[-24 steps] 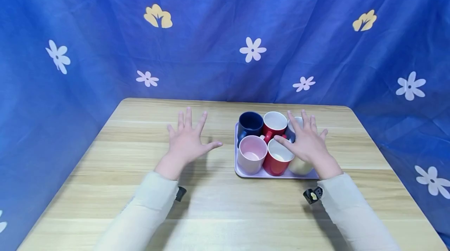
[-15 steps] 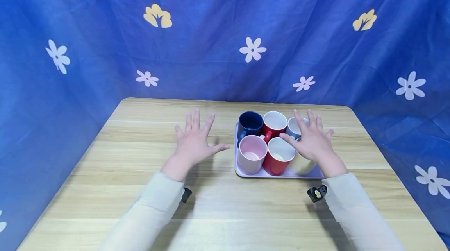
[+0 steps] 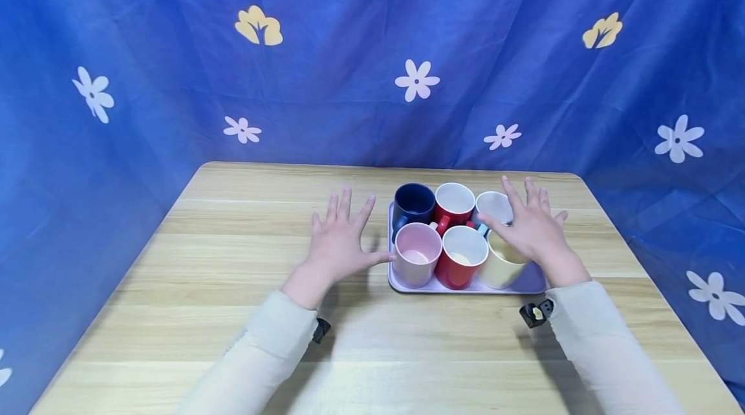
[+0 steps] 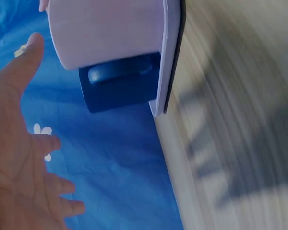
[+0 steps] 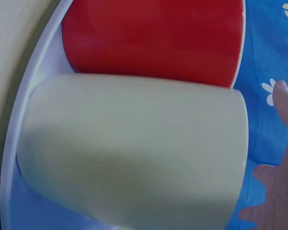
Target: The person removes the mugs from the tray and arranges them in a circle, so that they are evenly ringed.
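Several mugs stand upright in two rows on a lilac tray (image 3: pixel 526 282). At the back are a navy mug (image 3: pixel 412 205), a red mug with white inside (image 3: pixel 454 202) and a pale blue mug (image 3: pixel 493 203). In front stand a pink mug (image 3: pixel 416 266), another red mug (image 3: pixel 456 269) and a cream mug (image 3: pixel 499 271). My left hand (image 3: pixel 336 247), fingers spread, hovers left of the tray, thumb near the pink mug; the left wrist view shows the thumb (image 4: pixel 20 67) apart from it. With fingers spread, my right hand (image 3: pixel 534 231) is above the tray's right side, partly covering the cream and pale blue mugs.
A light wooden table (image 3: pixel 209 260) carries the tray right of its middle. Blue cloth (image 3: pixel 337 79) with flower prints hangs behind the table and along both sides. A small black device (image 3: pixel 535 313) is at the right wrist.
Both hands have moved to the right, fingers still spread. My left thumb is now close to the pink mug, and more of the cream mug shows. The mugs and tray have stayed in place.
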Available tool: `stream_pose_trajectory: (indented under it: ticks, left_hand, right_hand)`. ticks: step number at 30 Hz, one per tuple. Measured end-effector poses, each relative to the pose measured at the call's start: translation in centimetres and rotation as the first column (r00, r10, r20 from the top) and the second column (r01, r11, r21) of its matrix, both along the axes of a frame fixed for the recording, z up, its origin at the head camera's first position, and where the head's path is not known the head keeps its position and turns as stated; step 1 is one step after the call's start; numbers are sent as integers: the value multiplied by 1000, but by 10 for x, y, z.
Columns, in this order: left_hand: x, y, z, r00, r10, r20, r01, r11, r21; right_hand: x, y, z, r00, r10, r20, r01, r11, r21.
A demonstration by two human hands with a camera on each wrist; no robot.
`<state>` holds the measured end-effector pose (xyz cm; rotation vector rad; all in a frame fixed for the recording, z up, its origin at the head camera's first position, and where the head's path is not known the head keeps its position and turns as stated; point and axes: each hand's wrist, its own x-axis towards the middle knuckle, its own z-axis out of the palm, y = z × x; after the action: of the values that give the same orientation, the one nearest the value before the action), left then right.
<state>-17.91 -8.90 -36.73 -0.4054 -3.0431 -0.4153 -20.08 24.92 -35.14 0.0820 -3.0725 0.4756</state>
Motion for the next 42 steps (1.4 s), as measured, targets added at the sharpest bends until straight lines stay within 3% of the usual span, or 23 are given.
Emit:
stream_pose_trajectory:
  ticks: [10, 18, 24, 29, 33, 42]
  left_hand:
    - [6, 14, -8, 999, -48, -5, 48, 998, 40]
    - [9, 24, -14, 994, -80, -79, 89, 989, 116]
    - [11, 31, -22, 987, -94, -129, 120, 969, 217]
    - [13, 36, -27, 979, -91, -184, 143, 945, 295]
    - [16, 40, -30, 980, -78, -183, 142, 919, 368]
    - [17, 50, -41, 988, -51, -149, 128, 810, 572]
  right_hand:
    - [-2, 17, 0, 1000, -16, 15, 16, 1000, -6]
    - [-3, 30, -6, 997, -64, 41, 65, 998, -16]
    - [-4, 39, -10, 995, -86, 47, 88, 995, -50]
    - [-5, 47, -15, 993, -98, 66, 104, 990, -96]
    - [-5, 54, -21, 992, -96, 84, 107, 985, -138]
    - [-2, 65, -35, 988, -86, 127, 117, 957, -266]
